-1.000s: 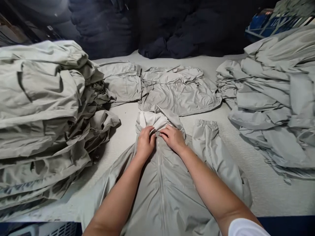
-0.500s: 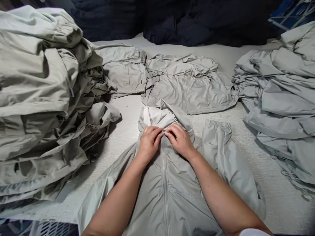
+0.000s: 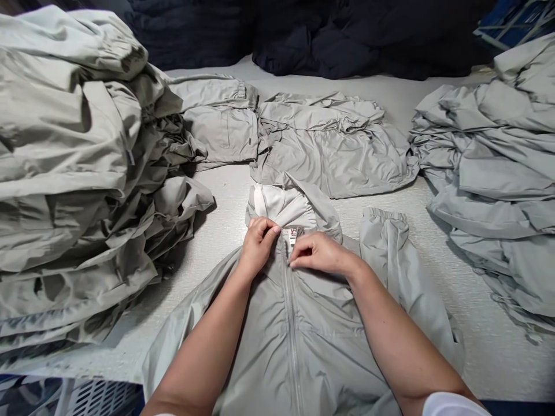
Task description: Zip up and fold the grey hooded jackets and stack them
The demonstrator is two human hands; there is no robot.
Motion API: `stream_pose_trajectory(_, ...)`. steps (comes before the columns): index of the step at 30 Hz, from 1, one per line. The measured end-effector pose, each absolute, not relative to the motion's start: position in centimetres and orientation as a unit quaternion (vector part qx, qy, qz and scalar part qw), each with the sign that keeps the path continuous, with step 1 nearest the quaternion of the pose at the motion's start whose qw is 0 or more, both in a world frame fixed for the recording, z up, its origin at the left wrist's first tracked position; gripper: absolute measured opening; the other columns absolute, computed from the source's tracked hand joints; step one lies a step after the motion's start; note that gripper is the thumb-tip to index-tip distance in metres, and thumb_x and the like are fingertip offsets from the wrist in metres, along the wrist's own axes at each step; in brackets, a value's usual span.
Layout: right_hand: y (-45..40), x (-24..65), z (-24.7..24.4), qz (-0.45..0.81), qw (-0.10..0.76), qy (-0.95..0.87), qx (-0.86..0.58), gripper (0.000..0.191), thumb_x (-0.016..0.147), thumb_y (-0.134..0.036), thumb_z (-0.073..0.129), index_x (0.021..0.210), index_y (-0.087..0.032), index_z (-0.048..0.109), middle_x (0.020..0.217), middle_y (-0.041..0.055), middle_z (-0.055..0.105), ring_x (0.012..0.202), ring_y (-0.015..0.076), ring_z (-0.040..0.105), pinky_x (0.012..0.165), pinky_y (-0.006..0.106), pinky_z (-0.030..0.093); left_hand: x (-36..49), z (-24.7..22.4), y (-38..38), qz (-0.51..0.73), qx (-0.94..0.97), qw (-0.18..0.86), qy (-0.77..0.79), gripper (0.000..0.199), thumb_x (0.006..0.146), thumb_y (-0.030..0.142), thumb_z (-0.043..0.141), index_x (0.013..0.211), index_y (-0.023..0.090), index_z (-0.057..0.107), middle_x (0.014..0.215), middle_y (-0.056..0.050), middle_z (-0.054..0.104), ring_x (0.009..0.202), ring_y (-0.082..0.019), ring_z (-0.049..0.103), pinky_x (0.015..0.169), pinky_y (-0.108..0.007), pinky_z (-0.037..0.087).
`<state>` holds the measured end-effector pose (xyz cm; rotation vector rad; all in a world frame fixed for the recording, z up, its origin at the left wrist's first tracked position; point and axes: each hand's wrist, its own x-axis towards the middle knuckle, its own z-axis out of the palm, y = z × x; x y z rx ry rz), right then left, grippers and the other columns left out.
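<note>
A pale grey-green hooded nylon jacket (image 3: 295, 346) lies flat on its back in front of me, zipped, with its white-lined hood (image 3: 277, 207) toward the far side. My left hand (image 3: 259, 245) pinches the left collar edge. My right hand (image 3: 318, 254) reaches across, its fingertips at the zipper pull (image 3: 288, 263), which is partly hidden by them. The collar stands a little open above the pull and shows a small neck label (image 3: 292, 235). The jacket's right sleeve (image 3: 390, 271) lies folded up alongside the body.
A tall stack of folded jackets (image 3: 65, 173) rises on the left, and a looser pile (image 3: 489, 173) lies on the right. Further jackets (image 3: 333, 150) lie flat beyond the hood on the pale textured table (image 3: 225, 196). Dark padded fabric (image 3: 347, 40) backs the table; crates show at the corners.
My hands have moved apart, and the right hand has moved down the zipper. The pull sits lower, so the collar has opened and the label shows. The view has shifted slightly.
</note>
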<state>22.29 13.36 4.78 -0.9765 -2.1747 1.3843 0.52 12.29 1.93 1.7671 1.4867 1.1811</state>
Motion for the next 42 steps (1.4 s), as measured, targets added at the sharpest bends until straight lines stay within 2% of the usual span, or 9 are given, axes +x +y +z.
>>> stream_pose_trajectory(4,12.5,22.6,5.6,0.58,0.009,-0.755,-0.307,0.019,0.08,-0.038,0.087,0.079,-0.019,0.083,0.066,-0.0028,0.07,0.06,0.0107,0.057,0.057,0.022,0.039,0.6,2.1,12.0,0.472,0.588,0.316,0.575,0.018,0.1,0.033,0.056,0.085,0.023,0.059,0.081,0.001,0.061,0.084,-0.017,0.058,0.084,-0.029,0.047)
stream_pose_trajectory(6,12.4,22.4,5.9,0.567,0.026,-0.762,-0.311,0.021,0.08,-0.039,0.087,0.079,-0.019,0.083,0.067,-0.003,0.069,0.06,0.0104,0.055,0.058,0.022,0.038,0.7,2.2,11.9,0.481,0.563,0.345,0.577,0.022,0.101,0.038,0.054,0.086,0.023,0.057,0.076,0.003,0.057,0.075,-0.015,0.054,0.076,-0.026,0.046)
stream_pose_trajectory(10,12.4,21.4,6.5,0.487,0.161,-0.796,-0.322,0.016,0.086,-0.035,0.082,0.092,-0.02,0.081,0.1,0.0028,0.076,0.074,0.012,0.06,0.067,0.023,0.043,0.7,2.4,11.8,0.492,0.553,0.349,0.574,0.035,0.101,0.049,0.052,0.077,0.023,0.05,0.067,0.006,0.045,0.064,-0.013,0.044,0.065,-0.024,0.039)
stream_pose_trajectory(13,12.3,21.2,6.9,0.386,0.107,-0.837,-0.373,0.021,0.095,-0.032,0.072,0.08,-0.02,0.078,0.085,0.0027,0.075,0.071,0.0136,0.059,0.065,0.026,0.038,0.5,2.3,11.9,0.453,0.595,0.325,0.579,0.05,0.103,0.051,0.048,0.063,0.023,0.041,0.059,0.005,0.039,0.06,-0.013,0.041,0.062,-0.027,0.035)
stream_pose_trajectory(16,12.3,21.6,7.4,0.277,0.037,-0.84,-0.465,0.04,0.099,-0.041,0.069,0.065,-0.021,0.071,0.063,0.0017,0.066,0.06,0.0143,0.052,0.06,0.029,0.028,0.2,2.0,11.9,0.371,0.687,0.25,0.574,0.048,0.099,0.043,0.06,0.059,0.022,0.047,0.058,0.003,0.047,0.063,-0.015,0.048,0.071,-0.03,0.04)
stream_pose_trajectory(20,12.5,22.0,7.3,0.227,0.008,-0.825,-0.517,0.034,0.093,-0.046,0.076,0.067,-0.024,0.072,0.063,0.001,0.066,0.06,0.0153,0.054,0.059,0.029,0.025,-0.1,1.8,11.7,0.266,0.761,0.164,0.569,0.006,0.089,0.028,0.075,0.088,0.023,0.072,0.089,-0.004,0.071,0.095,-0.025,0.063,0.093,-0.041,0.046)
stream_pose_trajectory(27,13.0,22.4,6.4,0.184,0.051,-0.779,-0.597,0.017,0.084,-0.037,0.085,0.084,-0.025,0.072,0.072,-0.0015,0.069,0.066,0.0162,0.057,0.062,0.028,0.029,-0.5,2.0,11.6,0.233,0.772,0.157,0.57,0.018,0.087,0.023,0.079,0.105,0.024,0.074,0.102,-0.006,0.072,0.106,-0.029,0.061,0.097,-0.045,0.047)
stream_pose_trajectory(33,13.7,23.5,5.6,0.278,0.155,-0.796,-0.515,0.036,0.085,-0.018,0.079,0.12,-0.026,0.072,0.095,-0.0017,0.069,0.081,0.0143,0.062,0.073,0.025,0.041,-0.6,2.1,11.7,0.243,0.773,0.182,0.557,0.033,0.086,0.017,0.079,0.117,0.029,0.076,0.103,-0.004,0.072,0.108,-0.027,0.062,0.099,-0.045,0.047)
stream_pose_trajectory(42,14.2,23.8,4.8,0.307,0.12,-0.808,-0.488,0.023,0.093,-0.017,0.071,0.109,-0.028,0.085,0.098,0.0028,0.068,0.09,0.0172,0.066,0.081,0.026,0.045,-0.6,2.0,11.8,0.237,0.777,0.184,0.553,0.036,0.089,0.017,0.077,0.123,0.029,0.076,0.105,-0.005,0.073,0.109,-0.028,0.062,0.1,-0.046,0.047)
